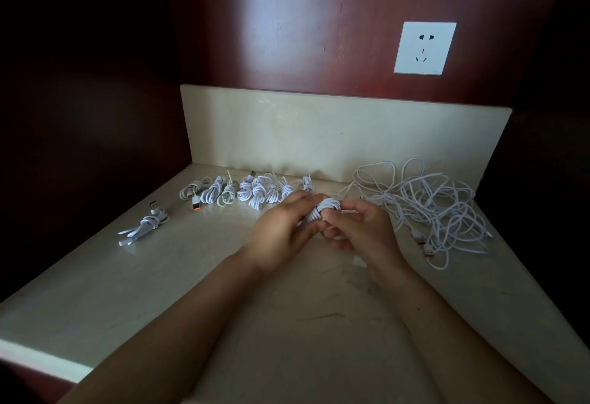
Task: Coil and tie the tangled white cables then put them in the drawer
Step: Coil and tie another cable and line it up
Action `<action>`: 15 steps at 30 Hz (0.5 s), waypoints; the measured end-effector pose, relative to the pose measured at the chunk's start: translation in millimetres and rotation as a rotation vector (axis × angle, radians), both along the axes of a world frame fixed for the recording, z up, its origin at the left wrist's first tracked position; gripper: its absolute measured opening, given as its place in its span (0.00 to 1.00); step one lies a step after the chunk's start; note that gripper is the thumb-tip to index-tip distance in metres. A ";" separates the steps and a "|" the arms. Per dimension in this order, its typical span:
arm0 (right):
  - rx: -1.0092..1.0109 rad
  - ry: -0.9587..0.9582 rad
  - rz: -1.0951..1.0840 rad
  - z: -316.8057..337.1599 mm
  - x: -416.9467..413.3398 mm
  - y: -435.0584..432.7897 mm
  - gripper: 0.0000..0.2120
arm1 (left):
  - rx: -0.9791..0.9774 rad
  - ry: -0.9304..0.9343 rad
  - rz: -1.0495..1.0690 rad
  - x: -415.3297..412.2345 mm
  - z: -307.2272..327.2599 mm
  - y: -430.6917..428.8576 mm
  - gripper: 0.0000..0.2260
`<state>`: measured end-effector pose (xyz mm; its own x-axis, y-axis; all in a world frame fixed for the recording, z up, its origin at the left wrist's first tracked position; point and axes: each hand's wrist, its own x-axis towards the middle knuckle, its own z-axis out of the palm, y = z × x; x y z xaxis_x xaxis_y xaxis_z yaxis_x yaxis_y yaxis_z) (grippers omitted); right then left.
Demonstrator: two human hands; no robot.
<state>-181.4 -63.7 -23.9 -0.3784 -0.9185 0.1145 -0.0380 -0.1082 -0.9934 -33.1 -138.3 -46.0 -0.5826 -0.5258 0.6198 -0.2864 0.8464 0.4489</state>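
Both hands meet above the middle of the pale stone counter (159,292). My left hand (281,234) grips a coiled white cable (325,207) from the left, while my right hand (360,228) pinches its wrapped end from the right. A tangled heap of loose white cables (431,205) lies to the right, with orange-tipped plugs at its near edge. Several coiled and tied white cables (252,194) lie in a row along the back. One more tied cable (145,224) lies apart at the left. No drawer is in view.
A low stone backsplash (319,135) closes the counter's far side, with a dark red wall and a white socket (424,48) above it. Dark panels stand on both sides. The counter's front edge (41,362) runs at the lower left.
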 end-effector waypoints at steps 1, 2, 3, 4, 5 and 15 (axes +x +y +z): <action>-0.013 0.016 0.005 0.0 0.0 0.3 0.04 | -0.005 -0.010 0.015 -0.1 -0.5 0.2 0.16; -0.019 0.036 0.013 0.2 -0.3 0.6 0.03 | -0.011 -0.023 0.027 0.0 -0.8 0.7 0.16; -0.019 0.056 0.023 0.0 -1.0 0.5 0.02 | -0.012 -0.036 0.033 0.5 -1.1 0.7 0.16; -0.013 0.073 0.033 0.1 -1.7 0.5 0.02 | -0.009 -0.044 0.035 0.7 -1.3 1.3 0.16; -0.001 0.089 0.044 0.0 -2.4 -0.3 0.04 | -0.006 -0.048 0.038 0.7 -1.2 1.9 0.16; -0.003 0.181 0.160 -0.5 -1.7 1.2 0.16 | -0.087 -0.070 0.084 0.7 6.0 9.4 0.09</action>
<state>-183.0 -62.5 -24.4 -0.2013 -0.9647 0.1697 -0.1977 -0.1296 -0.9716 -32.5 -128.9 -40.0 -0.5820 -0.5207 0.6247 -0.3857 0.8530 0.3516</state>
